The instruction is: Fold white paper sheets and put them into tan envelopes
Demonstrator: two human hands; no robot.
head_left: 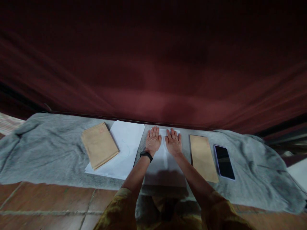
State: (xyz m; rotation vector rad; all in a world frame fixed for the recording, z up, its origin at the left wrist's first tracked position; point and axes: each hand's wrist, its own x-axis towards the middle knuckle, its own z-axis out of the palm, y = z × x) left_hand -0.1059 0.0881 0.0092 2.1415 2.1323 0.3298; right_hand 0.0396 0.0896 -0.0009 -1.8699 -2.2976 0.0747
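Note:
Both my hands lie flat, fingers stretched out, on a white sheet of paper (pixel 165 167) in the middle of a grey cloth (pixel 48 150). My left hand (pixel 153 140) wears a black wristband and presses the sheet's far left part. My right hand (pixel 173 142) rests beside it on the far right part. Neither hand holds anything.
A stack of brown envelopes (pixel 99 145) lies on a pile of white sheets (pixel 126 148) at the left. A single brown envelope (pixel 203 158) and a dark phone (pixel 224 162) lie at the right. A dark red curtain (pixel 153 64) hangs behind. Tiled floor (pixel 48 204) lies in front.

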